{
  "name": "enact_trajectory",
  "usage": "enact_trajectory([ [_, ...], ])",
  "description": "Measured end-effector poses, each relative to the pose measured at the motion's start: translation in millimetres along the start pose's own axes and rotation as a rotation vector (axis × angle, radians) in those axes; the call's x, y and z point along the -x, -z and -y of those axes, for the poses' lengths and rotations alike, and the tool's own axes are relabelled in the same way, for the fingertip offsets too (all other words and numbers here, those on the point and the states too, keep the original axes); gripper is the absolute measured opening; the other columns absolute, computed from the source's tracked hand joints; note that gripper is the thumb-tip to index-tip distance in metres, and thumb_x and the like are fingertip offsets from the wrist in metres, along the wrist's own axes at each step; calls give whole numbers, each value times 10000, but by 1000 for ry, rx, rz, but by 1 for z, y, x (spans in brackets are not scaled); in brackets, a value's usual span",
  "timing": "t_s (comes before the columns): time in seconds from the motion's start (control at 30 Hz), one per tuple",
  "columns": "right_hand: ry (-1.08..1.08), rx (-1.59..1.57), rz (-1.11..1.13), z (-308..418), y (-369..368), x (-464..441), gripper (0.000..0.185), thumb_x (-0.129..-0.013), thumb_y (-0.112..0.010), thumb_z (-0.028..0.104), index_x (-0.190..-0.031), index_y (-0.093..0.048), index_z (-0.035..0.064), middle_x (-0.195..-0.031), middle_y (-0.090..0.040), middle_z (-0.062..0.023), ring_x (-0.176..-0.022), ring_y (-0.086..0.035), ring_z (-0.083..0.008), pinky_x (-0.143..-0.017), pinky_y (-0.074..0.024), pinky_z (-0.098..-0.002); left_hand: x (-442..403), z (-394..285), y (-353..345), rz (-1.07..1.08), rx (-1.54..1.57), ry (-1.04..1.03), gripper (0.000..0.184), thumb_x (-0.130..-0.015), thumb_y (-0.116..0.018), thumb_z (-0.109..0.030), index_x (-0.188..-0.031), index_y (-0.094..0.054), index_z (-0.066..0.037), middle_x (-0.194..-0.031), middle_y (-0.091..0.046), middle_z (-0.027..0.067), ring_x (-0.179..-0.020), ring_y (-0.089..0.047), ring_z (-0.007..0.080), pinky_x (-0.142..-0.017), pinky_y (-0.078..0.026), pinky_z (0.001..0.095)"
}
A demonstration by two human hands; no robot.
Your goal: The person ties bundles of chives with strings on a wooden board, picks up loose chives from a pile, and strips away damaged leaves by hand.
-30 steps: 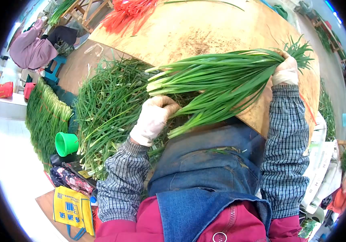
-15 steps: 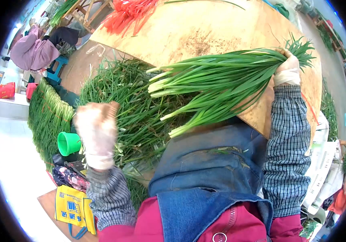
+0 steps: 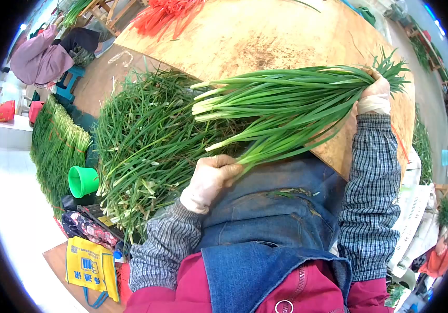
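A bunch of garlic chives [image 3: 286, 99] lies across my front, pale stem ends to the left and dark green tips to the right. Near the leaf tips my right hand [image 3: 375, 89], in a pale glove, is closed around the bunch. My left hand [image 3: 214, 177], gloved too, pinches the pale ends of the lowest stalks at the bunch's lower left. Below and left of the bunch spreads a large heap of loose chives [image 3: 145, 141], mixed with dry, brownish leaves.
A wooden board [image 3: 266, 36] carries red plastic strips [image 3: 164, 18]. To the left are tied chive bundles [image 3: 59, 151], a green bucket [image 3: 83, 181] and a yellow bag [image 3: 88, 266]. Another person [image 3: 41, 57] sits at upper left by a blue stool [image 3: 71, 83].
My left hand has moved right from over the loose heap to the bunch and now grips the lowest stalk ends. My right hand stays in nearly the same place, still holding the bunch.
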State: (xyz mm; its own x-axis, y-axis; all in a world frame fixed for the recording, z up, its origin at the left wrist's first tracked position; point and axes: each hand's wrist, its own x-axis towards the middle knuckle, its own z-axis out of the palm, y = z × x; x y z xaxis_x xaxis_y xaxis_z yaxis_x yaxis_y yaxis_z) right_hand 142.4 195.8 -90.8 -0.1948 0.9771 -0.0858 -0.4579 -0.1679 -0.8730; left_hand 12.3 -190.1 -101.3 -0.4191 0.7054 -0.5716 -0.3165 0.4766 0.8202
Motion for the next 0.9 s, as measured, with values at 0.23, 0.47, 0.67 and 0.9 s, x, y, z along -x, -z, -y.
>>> enact_trajectory([
  [0.23,77,140,-28,-7,9,-8,163,-860,-424,77,-782,-546,3,-691,-547,-48,-578,-522,-161,-542,-468,-258,5,28,45,-381,60,-145,138,-818,-586,-142,-768,-641,-27,-659,-630,38,-493,-456,61,-467,-368,204],
  [0.47,67,136,-60,0,-3,9,151,-838,-434,58,-810,-565,-10,-730,-585,-79,-605,-554,-183,-572,-492,-277,-14,21,4,-7,-144,-289,309,-779,-620,-116,-1052,-608,29,-962,-640,108,-847,-593,161,-796,-458,258],
  [0.67,224,451,32,-9,18,-1,139,-834,-425,27,-824,-552,-28,-688,-543,-44,-561,-504,-148,-532,-457,-250,-5,12,5,-66,244,-101,225,-725,-641,-23,-939,-649,46,-809,-661,91,-696,-585,106,-663,-466,233],
  [0.9,24,39,-22,-6,-8,13,110,-839,-451,13,-846,-555,-23,-657,-512,-25,-533,-480,-131,-503,-443,-240,-6,12,-2,-140,0,-150,177,-756,-632,-84,-892,-665,24,-794,-660,74,-711,-578,102,-661,-461,218],
])
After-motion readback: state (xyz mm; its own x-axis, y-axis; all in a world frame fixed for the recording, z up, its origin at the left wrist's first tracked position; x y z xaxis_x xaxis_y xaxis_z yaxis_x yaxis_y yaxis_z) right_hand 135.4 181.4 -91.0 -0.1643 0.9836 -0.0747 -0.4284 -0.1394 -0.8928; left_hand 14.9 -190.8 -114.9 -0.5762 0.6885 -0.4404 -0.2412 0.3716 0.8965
